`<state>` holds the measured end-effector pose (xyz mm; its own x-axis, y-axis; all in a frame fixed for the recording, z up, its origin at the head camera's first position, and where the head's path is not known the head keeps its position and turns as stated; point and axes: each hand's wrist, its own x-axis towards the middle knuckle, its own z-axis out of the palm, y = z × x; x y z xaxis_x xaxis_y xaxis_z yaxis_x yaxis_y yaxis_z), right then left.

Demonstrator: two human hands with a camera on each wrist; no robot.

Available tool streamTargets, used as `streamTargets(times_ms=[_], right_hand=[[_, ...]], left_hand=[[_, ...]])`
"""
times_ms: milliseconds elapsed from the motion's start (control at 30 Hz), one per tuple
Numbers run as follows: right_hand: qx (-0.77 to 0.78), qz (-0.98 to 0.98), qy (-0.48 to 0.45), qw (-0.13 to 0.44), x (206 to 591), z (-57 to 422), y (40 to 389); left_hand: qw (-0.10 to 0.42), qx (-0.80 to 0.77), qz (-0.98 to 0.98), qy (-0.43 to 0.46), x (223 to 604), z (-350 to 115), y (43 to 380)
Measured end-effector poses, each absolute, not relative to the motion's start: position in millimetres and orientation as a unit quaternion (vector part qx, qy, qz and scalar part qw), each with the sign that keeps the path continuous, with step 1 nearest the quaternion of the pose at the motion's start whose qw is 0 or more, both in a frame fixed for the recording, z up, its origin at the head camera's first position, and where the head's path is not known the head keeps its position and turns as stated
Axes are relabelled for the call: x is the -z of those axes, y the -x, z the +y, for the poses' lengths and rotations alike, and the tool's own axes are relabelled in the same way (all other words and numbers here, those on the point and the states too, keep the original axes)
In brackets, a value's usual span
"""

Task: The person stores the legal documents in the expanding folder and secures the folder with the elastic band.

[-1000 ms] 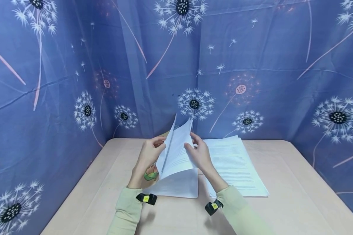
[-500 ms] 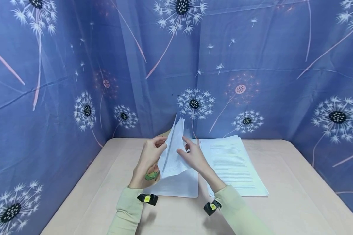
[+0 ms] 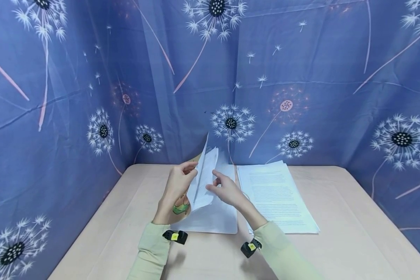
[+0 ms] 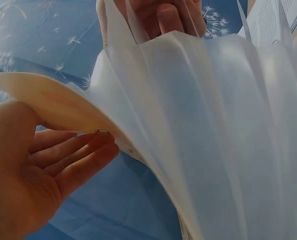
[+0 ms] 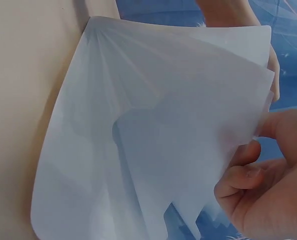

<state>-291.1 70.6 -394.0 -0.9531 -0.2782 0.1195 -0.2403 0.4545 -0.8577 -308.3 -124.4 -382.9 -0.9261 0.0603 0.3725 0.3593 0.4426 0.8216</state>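
A file folder with a tan, picture-printed cover (image 3: 181, 206) and several translucent pocket leaves (image 4: 188, 125) stands partly opened at the table's middle. My left hand (image 3: 176, 182) grips the raised cover at its outer edge, thumb on one side and fingers on the other. On the folder's other side, my right hand (image 3: 227, 190) pinches the edge of the leaves (image 5: 198, 115) between thumb and fingers, tilting them up toward the left. Printed text shows faintly through a leaf in the head view. The folder's pale back part (image 3: 210, 225) lies flat on the table beneath.
Right of the folder lies a stack of printed sheets (image 3: 276, 194), slightly fanned, close to its edge. The table (image 3: 336, 249) has a light cloth. Blue dandelion-patterned curtains (image 3: 182, 105) stand along its back and sides.
My right hand has moved left and a little toward me, and the leaves it pinches have swung left toward the cover. The left hand keeps its hold nearly unmoved.
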Motion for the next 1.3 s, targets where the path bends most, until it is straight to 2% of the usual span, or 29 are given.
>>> streamTargets(times_ms=[367, 867, 1300], right_hand=[[0.506, 0.846, 0.162, 0.05, 393, 73, 287], [0.436, 0.875, 0.203, -0.055, 387, 108, 280], [0.419, 0.887, 0.186, -0.063, 402, 149, 282]], left_hand=[[0.15, 0.513, -0.835, 0.128, 383, -123, 309], [0.145, 0.524, -0.831, 0.118, 384, -128, 309], [0.151, 0.526, -0.829, 0.114, 381, -133, 308]])
